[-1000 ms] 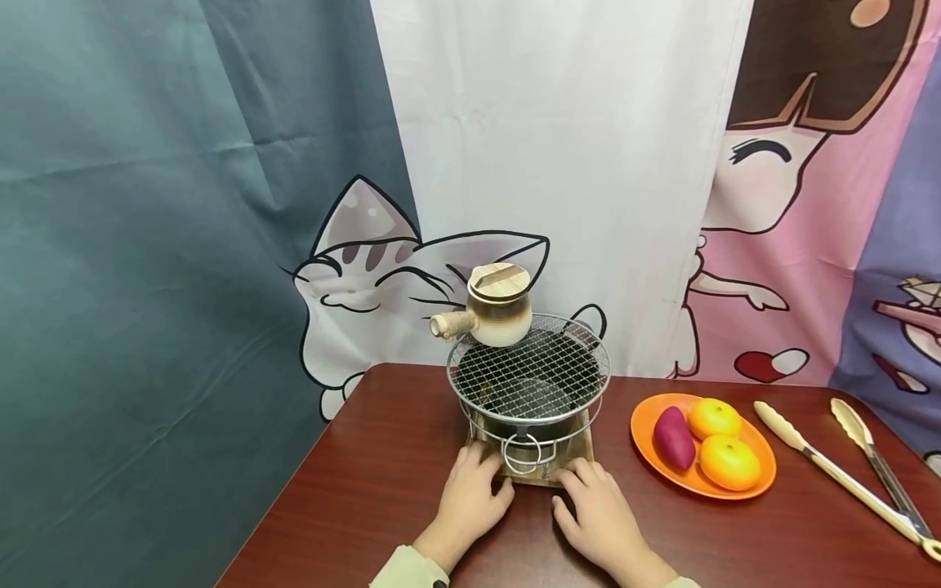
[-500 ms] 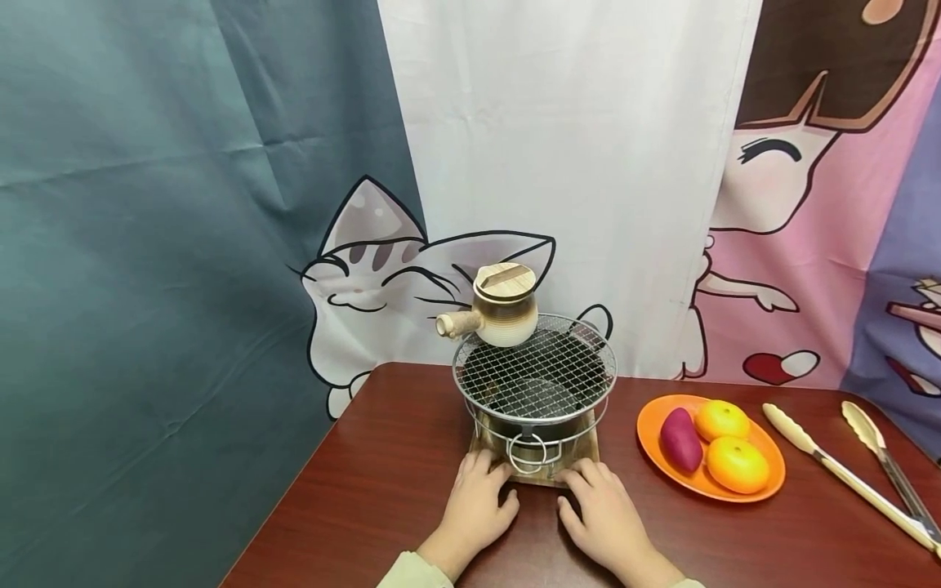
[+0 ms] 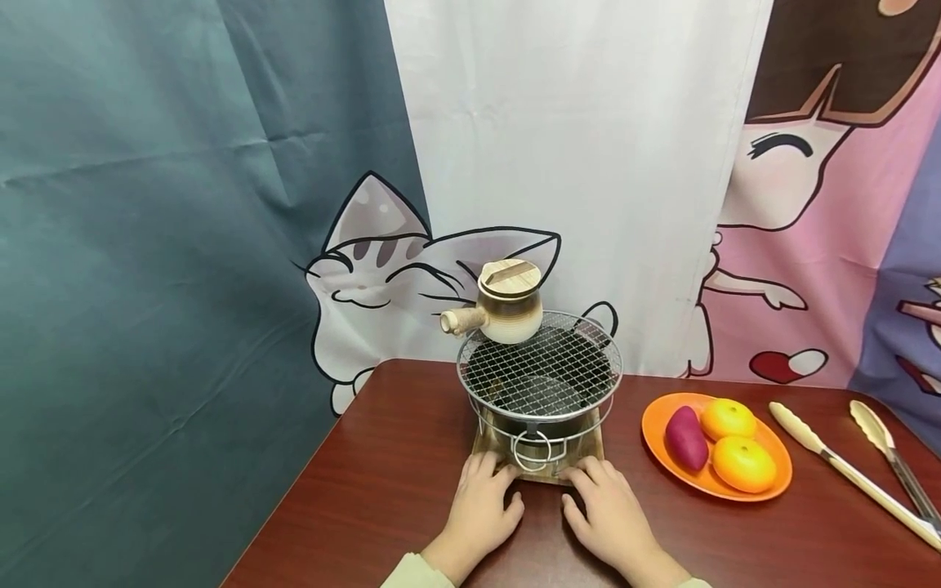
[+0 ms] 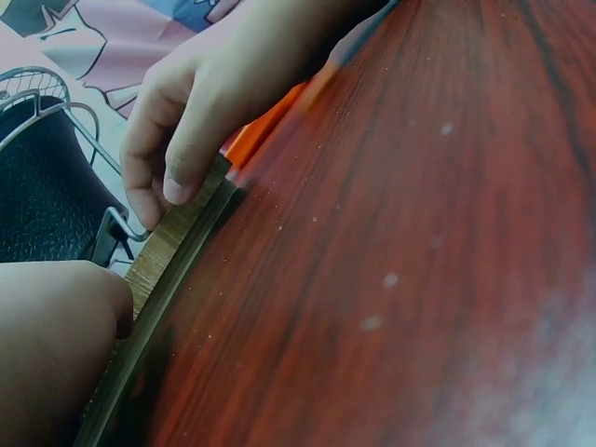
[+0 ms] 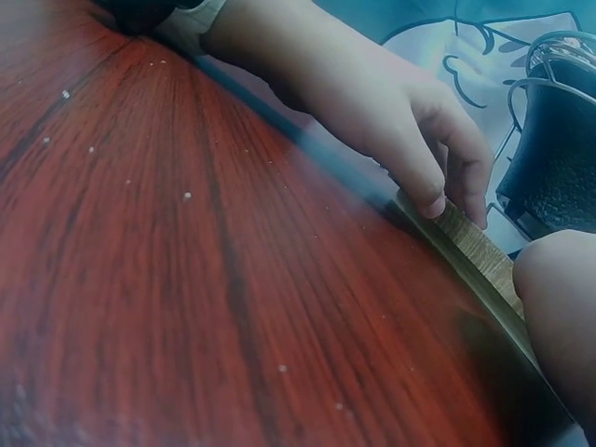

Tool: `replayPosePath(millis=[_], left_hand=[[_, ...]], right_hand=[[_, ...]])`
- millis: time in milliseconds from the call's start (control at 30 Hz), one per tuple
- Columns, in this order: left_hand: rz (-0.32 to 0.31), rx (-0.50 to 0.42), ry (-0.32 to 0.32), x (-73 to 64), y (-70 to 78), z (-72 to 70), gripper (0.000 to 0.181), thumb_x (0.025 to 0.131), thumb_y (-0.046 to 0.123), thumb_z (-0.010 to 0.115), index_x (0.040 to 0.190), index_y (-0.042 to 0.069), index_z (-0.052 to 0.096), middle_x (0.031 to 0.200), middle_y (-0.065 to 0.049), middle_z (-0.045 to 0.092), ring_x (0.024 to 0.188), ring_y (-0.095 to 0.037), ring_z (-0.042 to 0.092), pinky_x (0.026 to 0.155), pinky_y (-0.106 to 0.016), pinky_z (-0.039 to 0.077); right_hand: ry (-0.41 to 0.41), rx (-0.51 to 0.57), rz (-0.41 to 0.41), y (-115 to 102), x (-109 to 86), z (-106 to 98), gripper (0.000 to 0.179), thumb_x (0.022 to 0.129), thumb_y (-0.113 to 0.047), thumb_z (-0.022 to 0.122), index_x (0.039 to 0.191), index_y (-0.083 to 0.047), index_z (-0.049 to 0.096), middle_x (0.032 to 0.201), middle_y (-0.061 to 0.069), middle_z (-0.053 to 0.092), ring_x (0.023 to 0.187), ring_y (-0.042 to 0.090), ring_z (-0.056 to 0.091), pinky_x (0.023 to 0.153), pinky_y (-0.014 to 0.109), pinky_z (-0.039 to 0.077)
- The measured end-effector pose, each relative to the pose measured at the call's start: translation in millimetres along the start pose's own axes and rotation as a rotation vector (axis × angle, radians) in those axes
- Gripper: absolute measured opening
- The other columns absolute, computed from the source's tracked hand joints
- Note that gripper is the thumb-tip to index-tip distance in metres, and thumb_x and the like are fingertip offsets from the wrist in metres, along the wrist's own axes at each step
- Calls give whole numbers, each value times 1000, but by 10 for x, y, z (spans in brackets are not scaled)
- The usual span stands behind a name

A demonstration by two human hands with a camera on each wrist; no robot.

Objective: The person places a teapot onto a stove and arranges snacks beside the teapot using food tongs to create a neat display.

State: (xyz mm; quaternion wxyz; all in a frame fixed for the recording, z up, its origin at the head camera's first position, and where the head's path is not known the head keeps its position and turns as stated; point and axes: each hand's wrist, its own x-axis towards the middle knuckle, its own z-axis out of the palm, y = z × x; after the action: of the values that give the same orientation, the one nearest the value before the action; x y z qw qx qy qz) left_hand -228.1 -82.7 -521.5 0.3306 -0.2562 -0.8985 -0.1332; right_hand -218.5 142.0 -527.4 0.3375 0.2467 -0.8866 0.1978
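Curtain (image 3: pixel 573 122), cartoon print, is hanging behind everything. Left sleeve (image 3: pixel 416 573) is running off the bottom edge. Left hand (image 3: pixel 476 508) is resting relaxed fingers on the near edge of the board (image 5: pixel 489 261); thumb is sitting in front, can't tell if it's touching.

1 board is lying on the desk (image 3: pixel 382 474), carrying 1 grill (image 3: pixel 544 376), which is hiding most of it. 1 lidded pot (image 3: pixel 512 320) is standing at the rack's far left, blocking that patch of mesh, handle pointing left. The bowl under the mesh is hard to make out.

Right hand (image 3: pixel 612 513) is mirroring the left: fingers loose on the board's near edge, not clamping.

Further right, 1 plate (image 3: pixel 655 429) is holding 1 sweet potato (image 3: pixel 686 439) and 2 oranges (image 3: pixel 745 464). Far right, 1 pair of tongs (image 3: pixel 797 428) is lying spread, joined end getting cut off by the frame.
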Motion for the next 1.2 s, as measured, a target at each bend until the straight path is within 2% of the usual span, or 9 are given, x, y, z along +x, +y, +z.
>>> replayPosePath(millis=[167, 367, 533, 667, 833, 900, 1067, 1200], left_hand=[[-4, 3, 10, -5, -15, 14, 25, 71, 23, 75, 96, 20, 73, 100, -1, 56, 102, -23, 54, 97, -47, 45], [-1, 3, 24, -14, -22, -1, 26, 70, 22, 75, 96, 19, 74, 100, -1, 56, 101, -23, 55, 96, -47, 45], [-8, 9, 10, -13, -26, -8, 26, 71, 22, 75, 96, 20, 74, 100, -1, 56, 102, -23, 55, 96, -46, 45], [-13, 12, 1, 1, -25, 5, 25, 72, 23, 74, 97, 21, 73, 100, 0, 55, 102, -23, 54, 96, -45, 45], [-14, 9, 13, 6, -44, -2, 25, 70, 22, 74, 96, 21, 73, 99, 0, 55, 101, -22, 54, 94, -43, 45], [-14, 8, 17, 2, -48, -3, 25, 70, 21, 74, 95, 21, 73, 99, 0, 55, 100, -22, 54, 93, -43, 45], [-15, 1, 17, 4, -37, 10, 25, 71, 21, 73, 95, 21, 73, 98, 0, 54, 101, -22, 54, 94, -43, 44], [-11, -8, 29, 0, -28, 16, 26, 69, 21, 73, 95, 20, 73, 98, 0, 54, 100, -22, 54, 93, -43, 44]], right_hand=[[-8, 9, -14, 18, 10, -11, 22, 77, -19, 77, 98, -16, 72, 98, -5, 58, 89, 17, 54, 78, 42, 48], [32, 92, -80, 150, 48, -80, 20, 80, -15, 76, 99, -18, 71, 97, -9, 62, 91, 11, 56, 82, 35, 49], [97, 110, -127, 347, 52, -166, 15, 82, -14, 70, 97, -16, 69, 92, -11, 63, 87, 12, 57, 81, 31, 46], [143, 101, -134, 525, 46, -256, 16, 85, -18, 65, 98, -11, 70, 92, -5, 65, 86, 17, 59, 83, 32, 45], [276, 81, -186, 603, 141, -430, 32, 97, -31, 53, 102, -6, 72, 94, 3, 68, 86, 24, 63, 90, 28, 41], [309, 69, -205, 615, 197, -531, 36, 99, -33, 50, 103, -4, 72, 95, 6, 70, 85, 26, 64, 92, 27, 40], [247, 31, -132, 752, 272, -824, 32, 90, -27, 59, 108, -3, 70, 99, 11, 69, 91, 31, 63, 105, 13, 30], [229, -24, -56, 918, 265, -1031, 32, 79, -17, 67, 108, -3, 68, 100, 15, 68, 94, 35, 62, 107, 5, 18]])
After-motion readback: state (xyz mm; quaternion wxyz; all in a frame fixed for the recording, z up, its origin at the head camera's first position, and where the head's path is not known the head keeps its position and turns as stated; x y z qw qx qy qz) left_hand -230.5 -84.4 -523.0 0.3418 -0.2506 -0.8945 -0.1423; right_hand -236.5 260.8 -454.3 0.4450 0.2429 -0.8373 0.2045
